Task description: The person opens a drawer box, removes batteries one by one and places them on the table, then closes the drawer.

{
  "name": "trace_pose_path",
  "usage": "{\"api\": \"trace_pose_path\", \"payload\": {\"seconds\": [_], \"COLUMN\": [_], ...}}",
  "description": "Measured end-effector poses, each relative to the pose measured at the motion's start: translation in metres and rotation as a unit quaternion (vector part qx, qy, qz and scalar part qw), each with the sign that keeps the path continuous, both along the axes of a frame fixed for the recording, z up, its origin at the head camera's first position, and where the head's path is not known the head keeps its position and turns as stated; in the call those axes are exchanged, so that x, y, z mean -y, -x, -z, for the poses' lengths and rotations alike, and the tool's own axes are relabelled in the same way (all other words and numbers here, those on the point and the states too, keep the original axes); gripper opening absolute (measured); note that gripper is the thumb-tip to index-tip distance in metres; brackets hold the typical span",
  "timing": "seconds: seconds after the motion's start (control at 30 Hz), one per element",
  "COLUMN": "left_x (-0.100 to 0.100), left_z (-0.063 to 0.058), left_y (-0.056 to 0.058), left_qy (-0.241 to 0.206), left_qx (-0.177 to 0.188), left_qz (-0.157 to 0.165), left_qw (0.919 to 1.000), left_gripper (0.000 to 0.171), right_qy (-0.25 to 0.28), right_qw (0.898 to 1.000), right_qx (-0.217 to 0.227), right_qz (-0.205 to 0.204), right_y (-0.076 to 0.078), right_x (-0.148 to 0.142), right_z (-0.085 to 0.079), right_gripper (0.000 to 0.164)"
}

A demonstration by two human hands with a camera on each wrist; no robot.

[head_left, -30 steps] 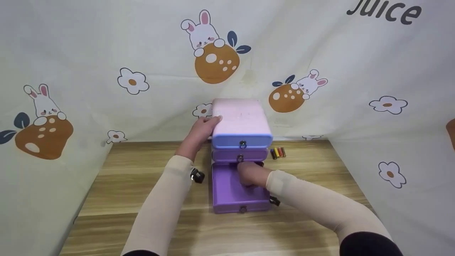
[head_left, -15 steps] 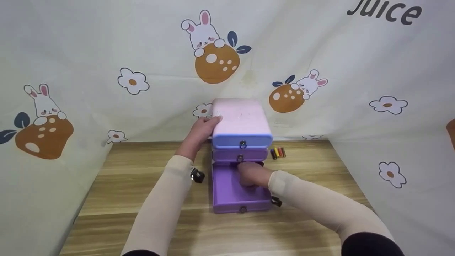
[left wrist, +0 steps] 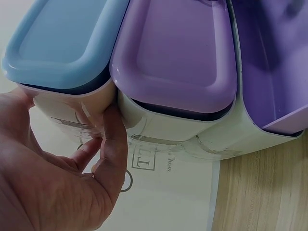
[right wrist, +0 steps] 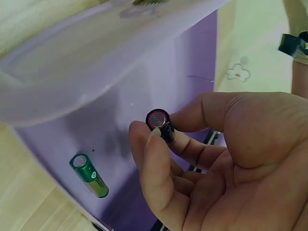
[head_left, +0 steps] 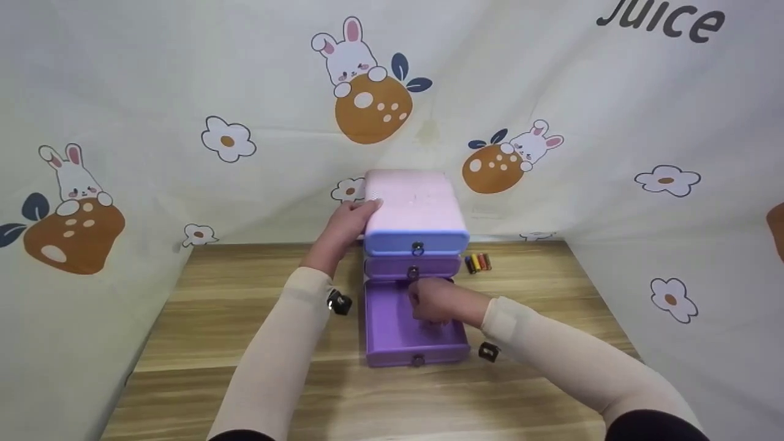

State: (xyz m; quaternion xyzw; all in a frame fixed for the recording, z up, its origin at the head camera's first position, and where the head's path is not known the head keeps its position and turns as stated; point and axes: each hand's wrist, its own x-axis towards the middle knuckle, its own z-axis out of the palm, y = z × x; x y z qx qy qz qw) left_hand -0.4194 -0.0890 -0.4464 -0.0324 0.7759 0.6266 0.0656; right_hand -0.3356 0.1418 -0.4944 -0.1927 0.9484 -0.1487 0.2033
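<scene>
A stack of small drawers [head_left: 416,202] with a pink top stands near the wall. My left hand [head_left: 349,223] grips the top unit's left side; in the left wrist view its fingers curl against the case beside the blue drawer front [left wrist: 57,43]. The bottom purple drawer [head_left: 392,355] is pulled out. Over it, my right hand [head_left: 438,300] pinches a black battery [right wrist: 159,120] between thumb and fingers, its round end showing in the right wrist view. A green battery [right wrist: 90,175] lies on the drawer floor.
Several coloured batteries [head_left: 479,263] lie in a row on the wooden table [head_left: 245,343], right of the stack. The middle purple drawer [head_left: 392,267] is closed. A cloth [head_left: 275,184] printed with rabbits hangs behind and along both sides.
My right hand has drawn back slightly, its wrist moving right across the drawer, so more of the hand shows. My left hand stays where it was on the stack.
</scene>
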Motion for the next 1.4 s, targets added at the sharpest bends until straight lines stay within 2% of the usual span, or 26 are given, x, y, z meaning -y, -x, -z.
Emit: {"api": "trace_pose_path", "payload": {"seconds": [0.5,0.77,1.1,1.4], "left_x": [0.001,0.0,0.0,0.0], "left_z": [0.002,0.001,0.003,0.001], "left_y": [0.002,0.0,0.002,0.001], "left_qy": [0.0,-0.02,-0.021,-0.011], "left_qx": [-0.005,-0.01,-0.013,-0.012], "left_qz": [-0.001,0.003,0.009,0.007], "left_qw": [1.0,0.9997,0.9997,0.9998], "left_gripper": [0.086,0.078,0.081,0.081], "right_qy": [0.092,0.121,0.118,0.116], "right_qw": [0.995,0.992,0.993,0.993], "right_qx": [-0.017,-0.002,0.015,-0.001], "right_qz": [-0.03,-0.022,0.005,0.016], "right_y": [-0.015,-0.019,-0.02,-0.017], "right_x": [-0.029,-0.044,-0.062,-0.073], "right_z": [-0.025,-0.038,-0.053,-0.057], "right_gripper": [0.012,0.014,0.01,0.016]}}
